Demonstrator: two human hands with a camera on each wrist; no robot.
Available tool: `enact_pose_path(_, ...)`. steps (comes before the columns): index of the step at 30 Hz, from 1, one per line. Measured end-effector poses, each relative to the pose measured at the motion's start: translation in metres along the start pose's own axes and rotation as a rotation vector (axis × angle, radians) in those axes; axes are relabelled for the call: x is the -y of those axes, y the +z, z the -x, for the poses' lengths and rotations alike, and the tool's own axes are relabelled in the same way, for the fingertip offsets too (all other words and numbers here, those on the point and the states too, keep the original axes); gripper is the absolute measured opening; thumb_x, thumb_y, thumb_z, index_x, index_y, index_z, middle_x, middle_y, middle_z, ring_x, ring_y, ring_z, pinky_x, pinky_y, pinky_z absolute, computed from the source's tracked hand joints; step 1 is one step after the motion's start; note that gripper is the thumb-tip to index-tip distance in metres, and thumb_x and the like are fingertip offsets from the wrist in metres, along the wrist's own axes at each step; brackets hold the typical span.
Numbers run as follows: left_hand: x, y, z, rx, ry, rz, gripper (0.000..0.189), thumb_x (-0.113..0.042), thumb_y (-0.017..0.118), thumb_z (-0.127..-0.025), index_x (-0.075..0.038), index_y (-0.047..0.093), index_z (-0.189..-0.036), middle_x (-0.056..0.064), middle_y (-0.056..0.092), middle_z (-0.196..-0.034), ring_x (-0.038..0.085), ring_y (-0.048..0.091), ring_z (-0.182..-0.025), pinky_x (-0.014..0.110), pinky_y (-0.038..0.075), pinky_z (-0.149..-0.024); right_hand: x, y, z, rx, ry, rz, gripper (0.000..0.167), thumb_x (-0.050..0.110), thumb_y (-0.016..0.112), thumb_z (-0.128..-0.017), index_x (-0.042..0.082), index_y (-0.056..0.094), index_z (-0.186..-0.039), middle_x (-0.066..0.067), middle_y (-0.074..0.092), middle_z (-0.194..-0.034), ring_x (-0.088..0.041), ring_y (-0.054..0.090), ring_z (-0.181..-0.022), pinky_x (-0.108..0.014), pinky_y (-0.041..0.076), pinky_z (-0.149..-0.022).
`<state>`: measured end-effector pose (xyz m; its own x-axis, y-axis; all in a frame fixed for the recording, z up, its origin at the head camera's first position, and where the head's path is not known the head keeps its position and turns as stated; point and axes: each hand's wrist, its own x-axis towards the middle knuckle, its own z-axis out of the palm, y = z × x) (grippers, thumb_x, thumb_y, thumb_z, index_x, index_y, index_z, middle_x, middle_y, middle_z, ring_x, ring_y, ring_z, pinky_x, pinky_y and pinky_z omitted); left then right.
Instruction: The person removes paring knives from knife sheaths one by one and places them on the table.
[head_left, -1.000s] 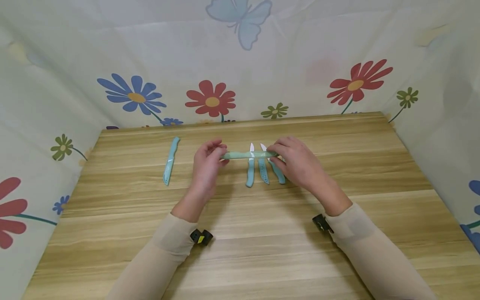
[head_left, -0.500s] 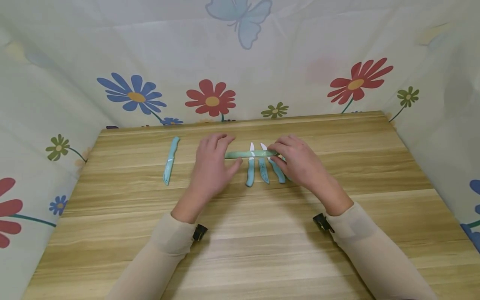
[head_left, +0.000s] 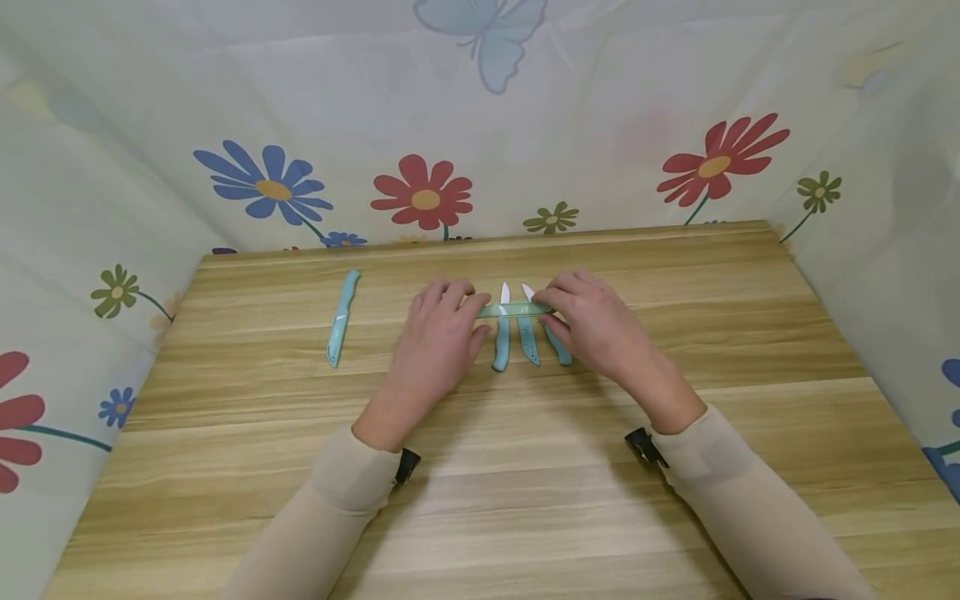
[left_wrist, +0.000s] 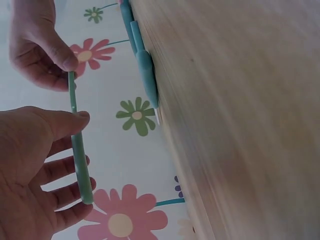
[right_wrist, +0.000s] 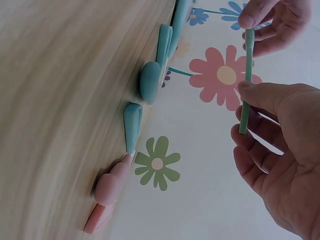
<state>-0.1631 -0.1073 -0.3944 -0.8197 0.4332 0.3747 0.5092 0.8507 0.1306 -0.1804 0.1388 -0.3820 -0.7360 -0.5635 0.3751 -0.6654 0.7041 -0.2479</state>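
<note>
left hand [head_left: 441, 340] shifted rightward, sheathed green knife [head_left: 514, 310]

Right fingers [right_wrist: 265, 95] pinch a green strip [right_wrist: 248, 65] — left fingers [right_wrist: 253, 14] too.

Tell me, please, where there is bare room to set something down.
Bare table lies left of the lone blue knife, between the left sleeve and right sleeve, and right of the right sleeve. It is crowded around the blue-handled knives and blue sheath, with the green knife held above.

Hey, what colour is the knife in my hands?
The knife is green, clearest in the left wrist view.
</note>
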Motion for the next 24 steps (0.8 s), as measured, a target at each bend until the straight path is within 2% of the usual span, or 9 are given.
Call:
enact_pose_path(9,-0.0018,0.0009,-0.0009,-0.016,0.015,-0.022,0.024,-0.014,0.078,-0.099,-0.007,0.076,-0.122,0.007,0.064,-0.114,0.029,0.055,-0.106,0.043,0.052,-0.091,0.0017,-0.0013,0.0006,-0.001,-0.004,-0.004,0.025,0.008,0.083,-0.093,0.001,0.078,-0.116,-0.01,0.072,-0.109,-0.031,0.062,-0.102,-0.044,0.054,-0.091)
enact_pose_path(19,-0.0028,0.0003,-0.001,-0.021,0.041,-0.059,0.02,-0.011,0.077,-0.099,-0.006,0.078,-0.118,0.006,0.066,-0.106,0.027,0.055,-0.096,0.037,0.05,-0.078,0.0027,-0.0021,0.0005,0.033,0.016,0.001,0.024,0.009,0.083,-0.094,0.001,0.078,-0.116,-0.01,0.071,-0.109,-0.03,0.062,-0.099,-0.043,0.054,-0.088)
enact_pose_path(24,-0.0039,-0.0011,-0.0007,-0.02,0.057,-0.073,0.019,-0.011,0.078,-0.098,-0.006,0.078,-0.116,0.007,0.066,-0.104,0.027,0.055,-0.094,0.036,0.05,-0.078,0.0055,-0.0032,-0.0001,0.055,0.013,0.024,0.036,0.013,0.083,-0.094,0.001,0.074,-0.126,-0.012,0.07,-0.114,-0.031,0.063,-0.103,-0.045,0.054,-0.093)
